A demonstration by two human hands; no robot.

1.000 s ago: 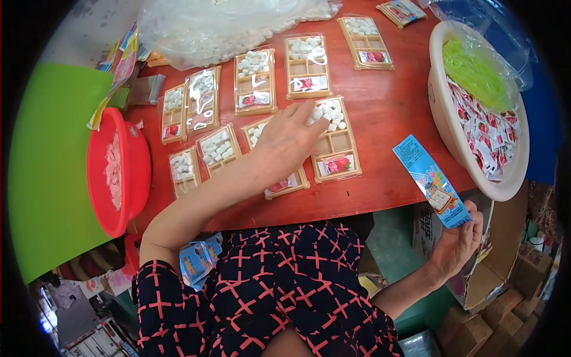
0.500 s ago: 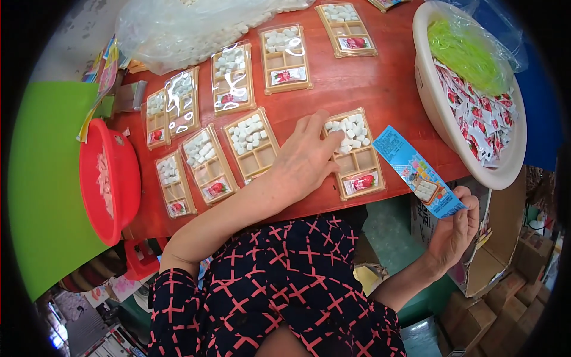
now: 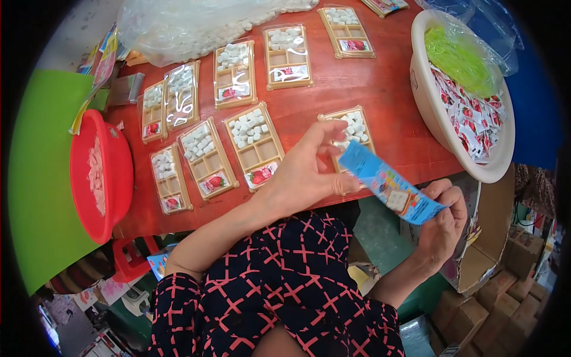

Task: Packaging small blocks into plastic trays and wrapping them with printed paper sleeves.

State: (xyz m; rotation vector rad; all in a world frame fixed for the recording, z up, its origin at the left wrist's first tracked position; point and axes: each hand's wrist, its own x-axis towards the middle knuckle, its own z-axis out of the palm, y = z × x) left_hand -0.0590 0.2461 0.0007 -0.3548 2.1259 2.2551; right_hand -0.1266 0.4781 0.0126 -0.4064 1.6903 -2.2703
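Note:
Pinched in my right hand is the lower right end of a long blue printed card. It slants up to the left over the table. My left hand is at the card's far end, its thumb and fingers apart. Beneath that end lies a tan divided tray with white marshmallow-like pieces in its upper part. The card and my left hand hide the tray's lower half. Left of my hand lies a similar tray with white pieces and a strawberry-printed packet.
Several more filled trays stand in two rows on the red table. A large clear bag of white pieces is at the back. On the left is a red basin, on the right a white basin of packets. Cardboard boxes sit below right.
My right hand has brought the blue card leftward over the tray. My left hand has come off the tray's upper part, its fingers now beside the card's end.

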